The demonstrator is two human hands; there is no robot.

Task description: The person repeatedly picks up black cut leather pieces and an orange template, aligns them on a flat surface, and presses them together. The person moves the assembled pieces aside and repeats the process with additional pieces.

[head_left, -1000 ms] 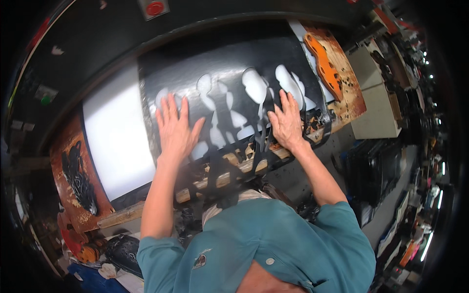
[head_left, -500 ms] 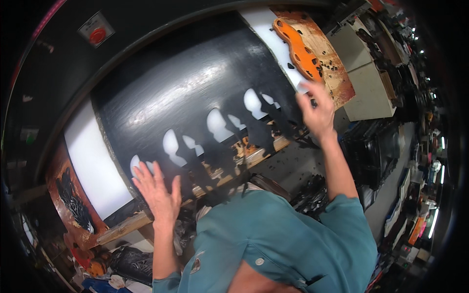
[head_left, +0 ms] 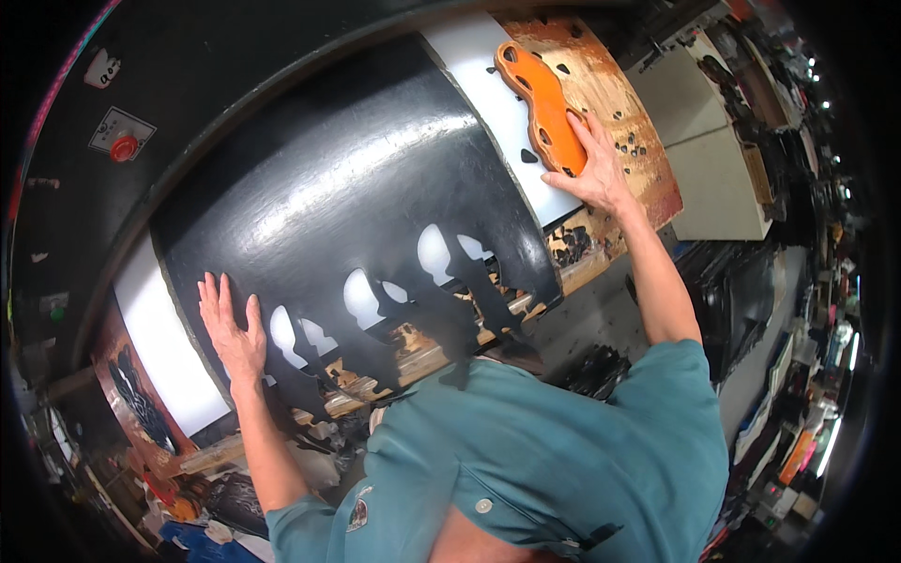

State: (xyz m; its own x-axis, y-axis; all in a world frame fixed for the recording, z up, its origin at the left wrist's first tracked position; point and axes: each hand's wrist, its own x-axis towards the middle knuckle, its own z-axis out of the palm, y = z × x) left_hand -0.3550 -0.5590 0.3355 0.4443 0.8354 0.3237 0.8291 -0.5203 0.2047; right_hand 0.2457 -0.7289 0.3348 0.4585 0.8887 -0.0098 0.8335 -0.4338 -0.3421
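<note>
My left hand (head_left: 230, 328) lies open and flat on the black sheet (head_left: 347, 188), near its cut-out lower edge; my right hand (head_left: 593, 167) rests open on the orange template (head_left: 542, 103) (upper right of the table (head_left: 648, 159)). The template looks stiff and light, best gripped mid-length; its long axis runs away from me.

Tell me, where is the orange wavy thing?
In the head view the orange wavy piece lies at the upper right, on the worn wooden board beside the white surface. The right hand rests on its near end.
</note>
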